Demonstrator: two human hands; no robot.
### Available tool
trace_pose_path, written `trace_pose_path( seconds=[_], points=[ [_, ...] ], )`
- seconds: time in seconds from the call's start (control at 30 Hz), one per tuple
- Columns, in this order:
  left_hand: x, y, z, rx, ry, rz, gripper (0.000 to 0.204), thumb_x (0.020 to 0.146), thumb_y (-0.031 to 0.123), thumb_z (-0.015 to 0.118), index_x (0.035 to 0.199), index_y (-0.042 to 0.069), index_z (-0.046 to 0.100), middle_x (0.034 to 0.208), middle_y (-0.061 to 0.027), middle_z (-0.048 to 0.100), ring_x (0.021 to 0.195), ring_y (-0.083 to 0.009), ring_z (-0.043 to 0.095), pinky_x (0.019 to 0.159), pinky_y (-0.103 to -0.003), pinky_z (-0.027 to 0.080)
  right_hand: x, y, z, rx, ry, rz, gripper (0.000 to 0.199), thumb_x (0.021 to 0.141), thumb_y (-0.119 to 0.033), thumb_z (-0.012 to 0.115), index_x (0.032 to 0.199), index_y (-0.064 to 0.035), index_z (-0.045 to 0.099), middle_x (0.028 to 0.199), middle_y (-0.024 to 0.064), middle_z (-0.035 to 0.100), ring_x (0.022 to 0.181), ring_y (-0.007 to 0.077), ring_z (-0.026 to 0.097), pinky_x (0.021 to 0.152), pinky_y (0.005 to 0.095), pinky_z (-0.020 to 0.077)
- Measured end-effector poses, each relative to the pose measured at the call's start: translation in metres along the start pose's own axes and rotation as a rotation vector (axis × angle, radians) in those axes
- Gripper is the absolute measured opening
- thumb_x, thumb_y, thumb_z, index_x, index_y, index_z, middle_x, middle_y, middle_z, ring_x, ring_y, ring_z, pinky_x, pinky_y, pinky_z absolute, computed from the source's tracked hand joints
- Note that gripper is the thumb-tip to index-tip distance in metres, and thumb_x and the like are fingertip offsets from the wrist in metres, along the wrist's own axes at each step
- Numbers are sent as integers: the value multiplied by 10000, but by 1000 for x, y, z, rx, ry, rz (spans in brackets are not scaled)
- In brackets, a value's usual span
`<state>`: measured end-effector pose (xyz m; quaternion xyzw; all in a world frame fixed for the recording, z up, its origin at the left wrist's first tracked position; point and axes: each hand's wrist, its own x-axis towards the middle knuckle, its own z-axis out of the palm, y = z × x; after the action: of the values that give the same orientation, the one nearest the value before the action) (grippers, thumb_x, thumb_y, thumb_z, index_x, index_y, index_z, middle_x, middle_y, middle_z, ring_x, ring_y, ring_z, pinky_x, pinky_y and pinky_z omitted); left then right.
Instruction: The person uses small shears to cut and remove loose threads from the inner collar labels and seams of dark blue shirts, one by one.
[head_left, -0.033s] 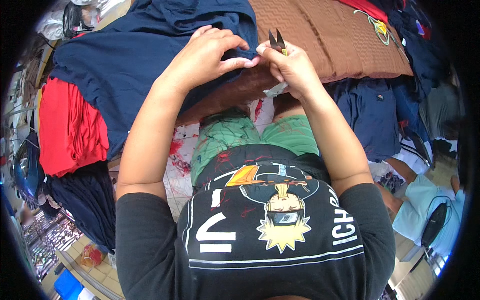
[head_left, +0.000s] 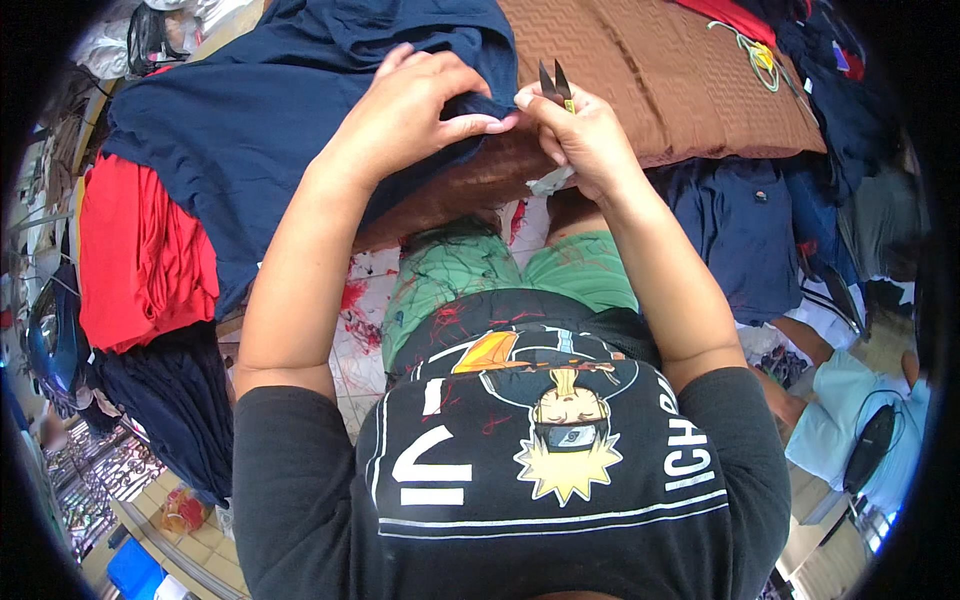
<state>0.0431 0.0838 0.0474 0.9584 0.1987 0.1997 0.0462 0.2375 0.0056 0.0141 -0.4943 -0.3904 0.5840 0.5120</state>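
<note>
Navy blue cloth [head_left: 250, 130] lies spread over the left part of a brown quilted cushion [head_left: 600, 60]. At the cloth's right edge, my left hand [head_left: 415, 110] is closed in a pinch on the fabric, thumb toward me. My right hand [head_left: 585, 135] grips small thread snips [head_left: 556, 88], their two dark blades pointing away from me and slightly apart. Its thumb and forefinger come together at the cloth's edge, close to my left fingertips. Whether a thread is between them is too small to tell. A whitish scrap [head_left: 550, 182] shows under my right hand.
Folded red cloth [head_left: 145, 260] and dark cloth [head_left: 165, 400] hang at the left. Navy garments [head_left: 730, 235] hang at the right, near a person in light blue [head_left: 840, 410]. A looped cord [head_left: 760, 60] lies on the cushion. Thread scraps [head_left: 455, 312] litter my lap.
</note>
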Motion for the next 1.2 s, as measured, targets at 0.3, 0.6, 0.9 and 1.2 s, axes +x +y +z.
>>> trace_pose_path(
  seconds=[0.3, 0.6, 0.9, 1.2],
  points=[
    [-31, 50, 34, 51, 502, -173, 293, 613, 0, 749, 844, 106, 603, 820, -39, 600, 770, -244, 587, 680, -358, 439, -7, -2, 2, 412, -38, 116, 182, 867, -227, 667, 917, -63, 603, 627, -18, 543, 434, 52, 393, 406, 212, 271],
    [-22, 71, 23, -252, 575, -470, 155, 740, 92, 766, 867, 54, 686, 958, -77, 670, 814, -194, 592, 722, -284, 472, -17, -4, 9, 133, 3, -8, 186, 860, -212, 679, 910, -43, 618, 738, 9, 607, 441, 41, 418, 409, 195, 297],
    [-19, 68, 27, -491, 471, -584, 107, 871, 77, 653, 943, 1, 677, 884, -72, 704, 744, -105, 638, 709, -236, 509, -11, 2, -1, -277, 22, -166, 209, 884, -207, 655, 964, -18, 611, 702, 14, 588, 593, 86, 548, 549, 228, 424],
    [-21, 61, 35, -660, 411, -677, 139, 921, 101, 600, 966, -16, 660, 898, -50, 706, 764, -71, 621, 718, -226, 506, -39, -16, 3, -1141, 124, -723, 223, 812, -240, 674, 935, -80, 579, 868, 100, 614, 794, 312, 637, 636, 408, 515]
  ],
)
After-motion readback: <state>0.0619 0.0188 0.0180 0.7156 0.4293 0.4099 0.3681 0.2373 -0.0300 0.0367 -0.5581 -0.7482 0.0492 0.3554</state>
